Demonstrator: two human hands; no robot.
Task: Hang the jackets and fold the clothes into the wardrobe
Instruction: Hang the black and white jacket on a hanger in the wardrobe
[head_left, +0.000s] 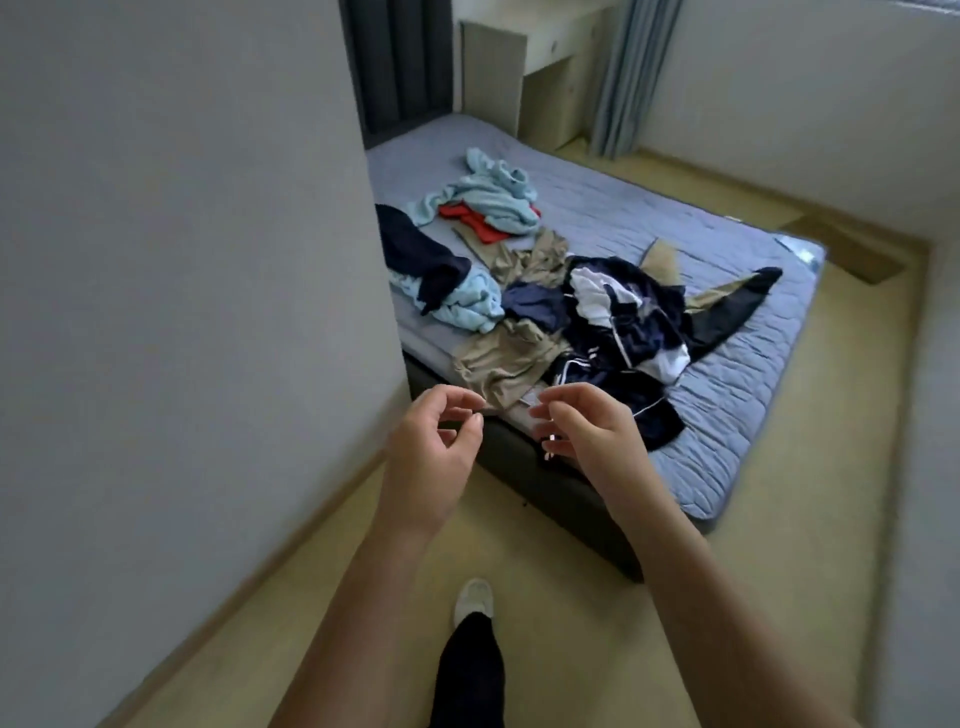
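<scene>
From the head view, the clothes lie in a loose heap on the bed (727, 395), spread from the near corner toward the headboard. Nearest the person are a tan garment (509, 358), draped over the mattress edge, and a navy-and-white jacket (628, 312) just beside it, one dark sleeve thrown out to the right. Farther back lie a light blue top (488, 197) over a red piece (467, 221), and a navy garment (415, 254) against the wall (182, 260). No wardrobe shows.

Both hands hover in the air just short of the bed's near corner. The left hand (431, 452) has its fingers loosely curled with the thumb apart, pinching nothing. The right hand (587, 436) is much the same, fingers bent and relaxed, holding no cloth. A small glint sits by its fingers, and I cannot tell what it is.

Everything here looks light, limp and easily tangled. The jacket looks like slick shell fabric, so it would likely slide. I would take it at the collar or shoulders and lift it clear of the tan garment. For folding, the tan one is best held at two corners of its hem or waistband.
</scene>
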